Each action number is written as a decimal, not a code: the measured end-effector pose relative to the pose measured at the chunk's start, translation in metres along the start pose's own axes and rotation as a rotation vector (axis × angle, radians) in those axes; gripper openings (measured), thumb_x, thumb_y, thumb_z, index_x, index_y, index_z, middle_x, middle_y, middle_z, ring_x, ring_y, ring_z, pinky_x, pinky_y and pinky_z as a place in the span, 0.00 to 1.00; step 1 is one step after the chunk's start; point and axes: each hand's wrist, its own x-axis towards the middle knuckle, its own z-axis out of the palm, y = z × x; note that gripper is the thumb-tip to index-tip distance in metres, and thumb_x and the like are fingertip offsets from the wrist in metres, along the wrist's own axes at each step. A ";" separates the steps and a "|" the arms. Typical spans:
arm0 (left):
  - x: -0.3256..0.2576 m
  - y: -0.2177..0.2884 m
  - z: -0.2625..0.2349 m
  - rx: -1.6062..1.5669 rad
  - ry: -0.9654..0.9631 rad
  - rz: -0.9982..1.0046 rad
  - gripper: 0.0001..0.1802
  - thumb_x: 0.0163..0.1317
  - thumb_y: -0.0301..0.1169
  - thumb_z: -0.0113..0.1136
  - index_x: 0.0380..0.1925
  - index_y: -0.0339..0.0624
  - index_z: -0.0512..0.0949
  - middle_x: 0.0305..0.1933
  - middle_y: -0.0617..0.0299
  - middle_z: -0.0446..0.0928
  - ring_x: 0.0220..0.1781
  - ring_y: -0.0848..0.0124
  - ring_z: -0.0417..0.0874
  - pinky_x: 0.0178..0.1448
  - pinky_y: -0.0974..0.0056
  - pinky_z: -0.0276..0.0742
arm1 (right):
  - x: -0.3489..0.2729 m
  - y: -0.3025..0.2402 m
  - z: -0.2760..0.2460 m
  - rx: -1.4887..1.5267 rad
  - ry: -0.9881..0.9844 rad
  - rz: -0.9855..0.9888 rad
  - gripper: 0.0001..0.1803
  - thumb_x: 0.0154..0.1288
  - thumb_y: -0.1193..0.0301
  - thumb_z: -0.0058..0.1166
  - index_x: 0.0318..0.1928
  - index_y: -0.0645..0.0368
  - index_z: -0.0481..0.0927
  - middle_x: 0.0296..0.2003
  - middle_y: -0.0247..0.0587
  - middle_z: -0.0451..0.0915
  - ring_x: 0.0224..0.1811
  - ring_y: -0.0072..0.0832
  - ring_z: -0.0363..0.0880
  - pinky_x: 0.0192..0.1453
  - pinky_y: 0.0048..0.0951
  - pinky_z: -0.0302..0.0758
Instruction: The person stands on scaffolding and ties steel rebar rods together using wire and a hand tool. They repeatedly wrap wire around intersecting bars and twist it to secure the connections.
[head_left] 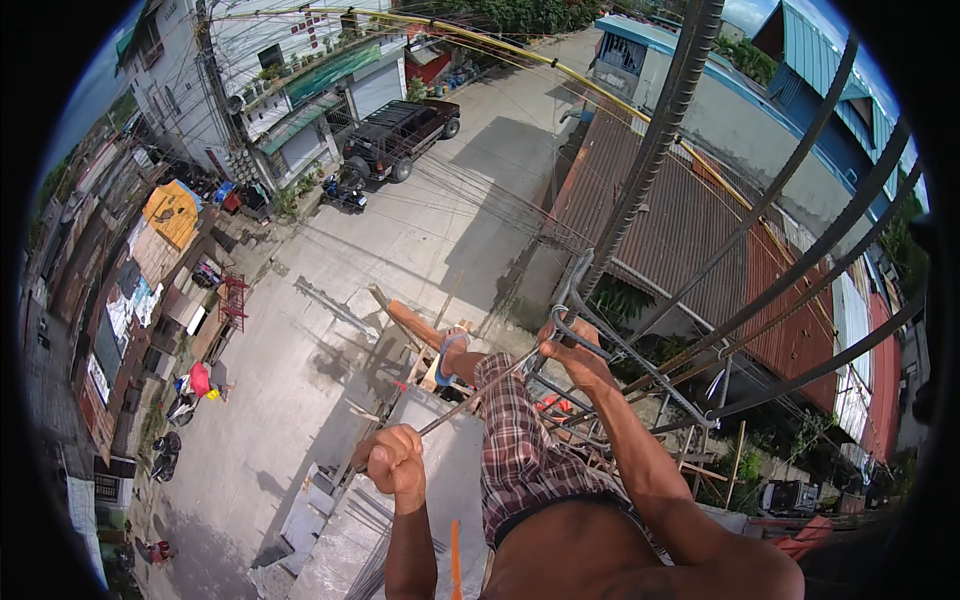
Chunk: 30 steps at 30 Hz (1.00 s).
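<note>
I am high up on a cage of ribbed steel bars, looking down past my plaid shorts (520, 440). My left hand (395, 462) is closed around a thin metal rod (470, 400) that slants up to the right toward the cage. My right hand (575, 352) grips a bent steel stirrup (610, 345) that wraps around the thick vertical bar (650, 150). More long bars (800, 250) curve away on the right. My foot in a blue sandal (452, 355) rests on a wooden plank (415, 325) below.
Far below lies a concrete street (420, 230) with a black pickup truck (400, 135) and parked motorcycles (165, 455). Rusty corrugated roofs (690, 220) sit on the right and power cables (480, 190) cross the street. A grey concrete slab (440, 500) lies under me.
</note>
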 end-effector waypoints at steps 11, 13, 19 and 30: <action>-0.019 -0.014 -0.007 -0.119 0.247 -0.213 0.23 0.58 0.35 0.49 0.09 0.52 0.52 0.08 0.69 0.51 0.10 0.76 0.49 0.15 0.66 0.57 | 0.001 0.002 0.003 -0.043 0.006 -0.110 0.19 0.51 0.59 0.72 0.32 0.58 0.78 0.29 0.34 0.76 0.33 0.25 0.73 0.37 0.30 0.69; -0.007 -0.030 -0.022 -0.266 0.557 -0.587 0.23 0.59 0.37 0.49 0.08 0.55 0.53 0.08 0.71 0.50 0.10 0.76 0.48 0.15 0.68 0.54 | 0.000 -0.002 0.002 -0.040 -0.053 -0.097 0.20 0.52 0.58 0.72 0.34 0.59 0.78 0.31 0.36 0.76 0.36 0.26 0.74 0.41 0.33 0.70; -0.025 -0.054 -0.051 -0.424 0.815 -1.130 0.23 0.60 0.33 0.50 0.08 0.56 0.54 0.08 0.74 0.49 0.10 0.77 0.49 0.17 0.70 0.55 | 0.004 0.002 -0.006 0.243 -0.238 -0.131 0.25 0.50 0.54 0.73 0.39 0.59 0.79 0.37 0.38 0.78 0.42 0.28 0.75 0.48 0.33 0.70; -0.065 -0.061 -0.006 0.391 0.880 -0.267 0.10 0.68 0.23 0.48 0.47 0.44 0.73 0.42 0.59 0.71 0.35 0.71 0.71 0.37 0.68 0.76 | 0.016 0.029 -0.013 0.355 -0.164 -0.091 0.28 0.41 0.50 0.76 0.30 0.59 0.78 0.29 0.35 0.74 0.34 0.28 0.73 0.41 0.34 0.68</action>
